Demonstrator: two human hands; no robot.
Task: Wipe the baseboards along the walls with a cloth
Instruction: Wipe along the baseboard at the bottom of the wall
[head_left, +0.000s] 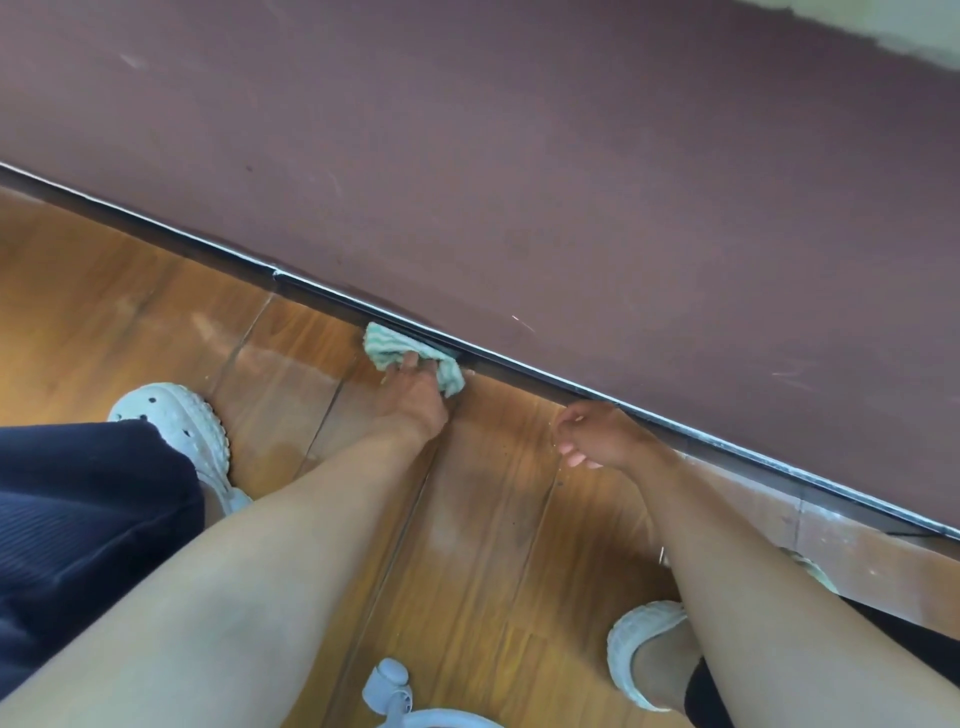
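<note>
The left hand (413, 402) grips the green striped cloth (402, 351) pressed to the baseboard (311, 297) at frame centre; the right hand (597, 431), loosely curled and holding nothing, hovers to its right; press firmly and slide along the dark top ledge, where dust probably gathers

The bare left arm stretches from the lower left of the frame to the centre. The left hand (413, 402) has its fingers curled over a crumpled green-and-white striped cloth (387, 351). The bare right arm enters from the lower right. The right hand (592, 436), right of centre, hangs with fingers loosely curled, holding nothing.
</note>
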